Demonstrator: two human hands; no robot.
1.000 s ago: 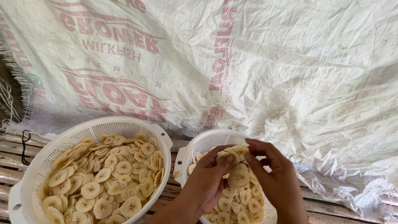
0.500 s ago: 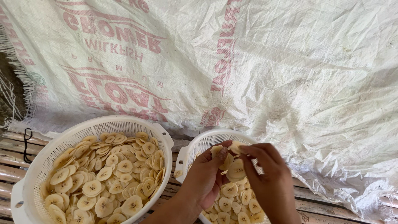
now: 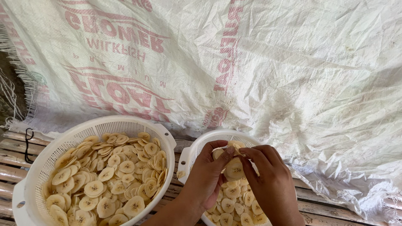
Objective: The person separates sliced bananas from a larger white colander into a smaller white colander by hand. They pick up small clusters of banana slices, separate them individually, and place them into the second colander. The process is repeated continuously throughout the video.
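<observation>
pale yellow round banana slices (image 3: 233, 168) sit stacked over the small white perforated plastic colander (image 3: 197, 147), pinched between both hands. left hand (image 3: 208, 175) grips the stack's left edge; right hand (image 3: 270, 182) closes fingertips on its right. large white colander (image 3: 104, 125) lies left.

Both hands (image 3: 238, 175) crowd the small white perforated plastic colander (image 3: 197, 148), closing off its mouth. The large white plastic colander heaped with pale banana slices (image 3: 104, 125) stands just beside it, leaving a narrow gap. Above both, the wide spread white woven sack sheet (image 3: 293, 75) lies open.
</observation>
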